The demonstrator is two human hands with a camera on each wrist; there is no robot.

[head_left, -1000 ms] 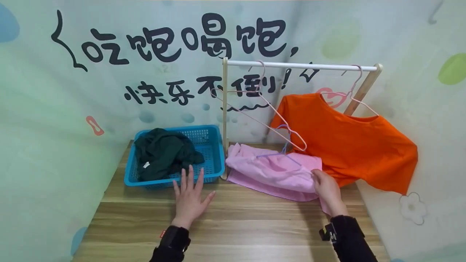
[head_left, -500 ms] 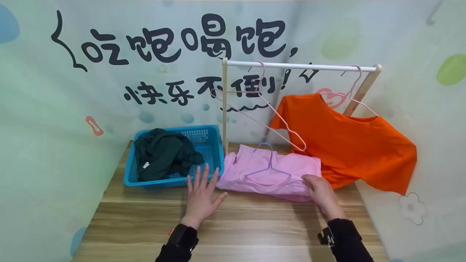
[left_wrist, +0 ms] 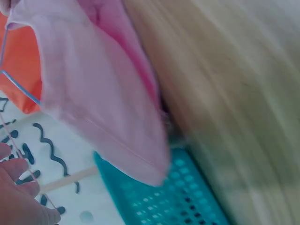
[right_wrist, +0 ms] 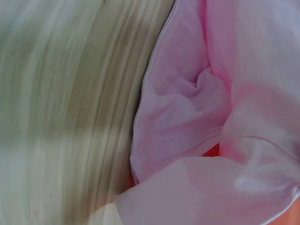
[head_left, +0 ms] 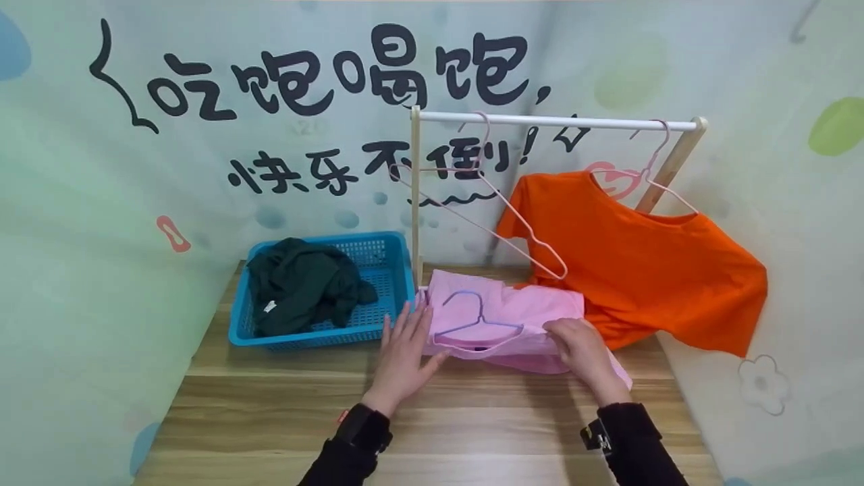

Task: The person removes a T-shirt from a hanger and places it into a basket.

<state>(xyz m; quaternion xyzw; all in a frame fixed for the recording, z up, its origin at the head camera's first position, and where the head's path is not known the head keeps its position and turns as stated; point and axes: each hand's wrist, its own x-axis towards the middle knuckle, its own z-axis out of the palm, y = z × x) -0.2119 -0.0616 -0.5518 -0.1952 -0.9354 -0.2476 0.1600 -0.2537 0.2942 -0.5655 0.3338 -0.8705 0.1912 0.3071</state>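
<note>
In the head view a pink T-shirt (head_left: 540, 300) is on a purple-blue hanger (head_left: 481, 309), whose hook and upper arms stick out of the neckline. My right hand (head_left: 584, 351) pinches the shirt at its right shoulder. At the left shoulder, my left hand (head_left: 405, 358) reaches out with straight fingers spread over the cloth's edge; whether they touch it is unclear. The left wrist view has the pink sleeve hanging near my left hand (left_wrist: 18, 192). Folds of pink cloth (right_wrist: 183, 112) fill much of the right wrist view, where no fingers show.
A blue basket (head_left: 395, 270) at the left holds a dark green garment (head_left: 304, 287). Behind the pink shirt stands a rack with a white rail (head_left: 560, 122). A bare pink hanger (head_left: 520, 210) and an orange T-shirt (head_left: 648, 270) hang from it.
The pink T-shirt and its hanger have come left and toward me, the hanger now more upright in the neckline. My left hand has moved right, from the basket to the shirt's left shoulder.
</note>
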